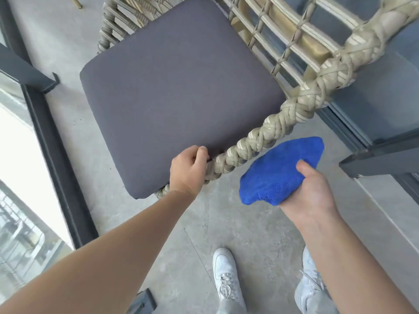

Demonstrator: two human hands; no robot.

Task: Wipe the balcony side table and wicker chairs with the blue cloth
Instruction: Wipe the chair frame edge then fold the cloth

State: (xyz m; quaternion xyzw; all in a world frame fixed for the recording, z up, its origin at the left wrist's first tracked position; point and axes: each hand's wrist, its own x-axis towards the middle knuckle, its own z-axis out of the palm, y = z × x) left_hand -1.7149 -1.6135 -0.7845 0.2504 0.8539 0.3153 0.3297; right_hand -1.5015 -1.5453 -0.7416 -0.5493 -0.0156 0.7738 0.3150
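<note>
My left hand (189, 171) gripped the chair (260, 137) arm at its near end. My right hand (310, 191) held the folded cloth (278, 171), fingers clamped on it, just right of the arm. I should have wiped along the braid, pressing into the grooves.

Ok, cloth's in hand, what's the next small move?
Probably bring the cloth, held in the right hand, up onto the braided rim just above it. The left hand grips the rim's near end, steadying the chair.

Fuzzy cloth (281, 171), braided wicker chair (301, 105)
</note>
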